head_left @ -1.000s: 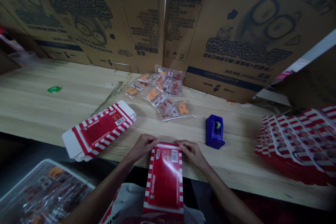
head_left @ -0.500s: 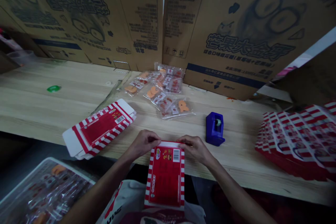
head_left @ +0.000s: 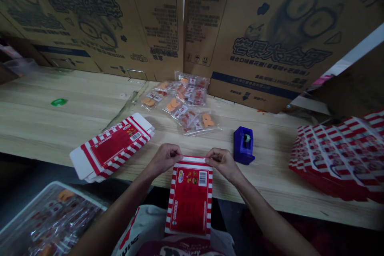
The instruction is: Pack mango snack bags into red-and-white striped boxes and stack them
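Note:
A red box with striped red-and-white edges and a barcode (head_left: 190, 200) rests against my body at the table's front edge. My left hand (head_left: 166, 158) pinches the left corner of its white end flap, thumb against fingers. At the flap's right corner, my right hand (head_left: 222, 163) grips in the same way. The flap stands up from the box's far end, between both hands. Beyond them on the table lies a pile of clear sachets (head_left: 183, 104) holding orange and red pieces. A blue tape dispenser (head_left: 243, 146) is just right of my right hand.
Flat striped cartons (head_left: 112, 146) are stacked on the left, over the table edge. Below them is a white bin (head_left: 57, 186) of sachets. Finished-looking striped boxes (head_left: 339, 156) stand in rows at right. Large cardboard cartons (head_left: 255, 28) wall the back. A green ring (head_left: 59, 102) lies far left.
Both hands have moved slightly up and away from my body with the flap, which now stands more raised from the box. The whole view has shifted a little.

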`<state>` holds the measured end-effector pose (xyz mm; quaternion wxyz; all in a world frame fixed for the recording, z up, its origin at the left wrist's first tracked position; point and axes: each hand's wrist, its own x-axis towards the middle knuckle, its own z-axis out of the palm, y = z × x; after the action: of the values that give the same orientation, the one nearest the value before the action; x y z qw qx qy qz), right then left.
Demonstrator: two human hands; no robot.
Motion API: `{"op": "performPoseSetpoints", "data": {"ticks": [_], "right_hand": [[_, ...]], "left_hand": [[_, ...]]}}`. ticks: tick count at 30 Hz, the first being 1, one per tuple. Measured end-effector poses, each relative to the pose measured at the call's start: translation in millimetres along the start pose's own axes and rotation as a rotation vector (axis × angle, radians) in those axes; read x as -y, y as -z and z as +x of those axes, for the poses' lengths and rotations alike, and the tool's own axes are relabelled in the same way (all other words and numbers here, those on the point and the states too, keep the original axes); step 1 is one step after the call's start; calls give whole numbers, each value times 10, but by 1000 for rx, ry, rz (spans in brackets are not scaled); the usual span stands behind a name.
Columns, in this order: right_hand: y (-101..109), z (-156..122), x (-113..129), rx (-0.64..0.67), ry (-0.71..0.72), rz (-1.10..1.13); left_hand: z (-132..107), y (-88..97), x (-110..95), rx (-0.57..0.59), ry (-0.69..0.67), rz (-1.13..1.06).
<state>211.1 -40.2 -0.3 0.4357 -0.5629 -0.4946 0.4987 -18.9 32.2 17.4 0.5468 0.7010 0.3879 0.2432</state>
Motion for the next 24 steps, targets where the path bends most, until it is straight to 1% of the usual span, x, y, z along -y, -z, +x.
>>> {"op": "performPoseSetpoints", "data": {"ticks": [4, 7, 9, 11, 13, 15, 16, 17, 19, 20, 21, 22, 23, 24], "right_hand": [[-23, -110, -58, -27, 38, 31], [-65, -213, -144, -50, 59, 81], [-122, -276, -220, -91, 79, 118], [-190, -326, -288, -139, 92, 139], [-227, -358, -329, -160, 97, 144], [-179, -365, -346, -196, 119, 124], [-110, -361, -353, -259, 150, 89], [-9, -353, -364, -365, 190, 32], [273, -335, -407, -681, 261, -124], [435, -329, -442, -841, 270, -199], [596, -323, -486, -970, 250, -248], [743, -316, -536, -1053, 208, -268], [867, -306, -590, -1091, 158, -263], [962, -291, -645, -1097, 114, -244]], "left_hand": [[-45, -21, 114, -10, -37, 56], [-105, -55, 202, -10, -48, 34], [-150, -89, 246, -11, -63, 16], [-189, -125, 269, -42, -101, 28], [-219, -153, 274, -90, -129, 31], [-239, -166, 275, -123, -124, 0], [-247, -171, 281, -131, -113, -30], [-253, -179, 293, -137, -98, -72], [-267, -212, 331, -143, -49, -194], [-276, -241, 354, -145, -12, -269], [-288, -280, 377, -146, 32, -344], [-302, -324, 396, -142, 80, -411], [-317, -372, 410, -133, 123, -465], [-331, -420, 420, -122, 156, -505]]}}
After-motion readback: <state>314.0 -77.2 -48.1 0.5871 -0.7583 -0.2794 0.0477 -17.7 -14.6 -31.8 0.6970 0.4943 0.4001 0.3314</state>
